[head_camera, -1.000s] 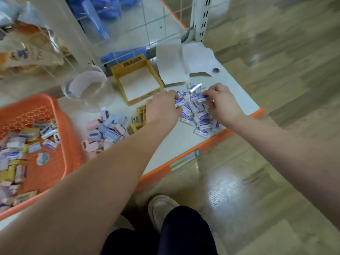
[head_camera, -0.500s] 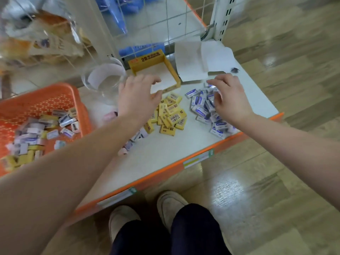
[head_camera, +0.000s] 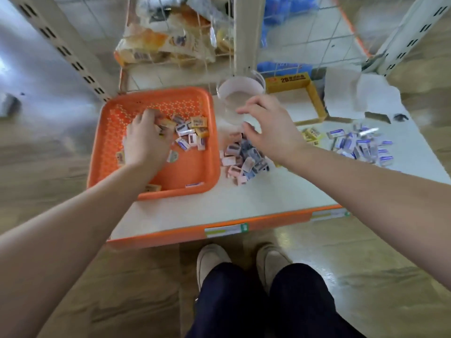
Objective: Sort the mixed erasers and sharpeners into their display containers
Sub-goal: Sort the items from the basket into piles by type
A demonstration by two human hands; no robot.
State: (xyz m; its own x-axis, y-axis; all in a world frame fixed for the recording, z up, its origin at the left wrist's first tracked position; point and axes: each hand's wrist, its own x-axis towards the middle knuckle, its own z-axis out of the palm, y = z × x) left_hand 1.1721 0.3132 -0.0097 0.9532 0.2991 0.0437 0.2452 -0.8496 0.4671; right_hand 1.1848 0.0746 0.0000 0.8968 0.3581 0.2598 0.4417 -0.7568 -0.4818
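An orange tray on the shelf's left holds mixed erasers and sharpeners. My left hand lies on them, fingers bent down into the pile and fingertips hidden. Beside the tray's right rim is a heap of pink and blue sharpeners. My right hand hovers over that heap with loose, spread fingers and holds nothing. A clear round container stands just behind that hand. Further right are an empty yellow display box, a few yellow erasers and a pile of blue-and-white erasers.
The white shelf has an orange front edge near my feet. Crumpled white paper lies at the back right. A wire grid with bagged goods rises behind the tray. Slotted metal uprights stand at both sides.
My view swung left. My left hand went from above the yellow erasers into the orange tray. My right hand left the blue-and-white erasers and now hovers over the sharpener heap.
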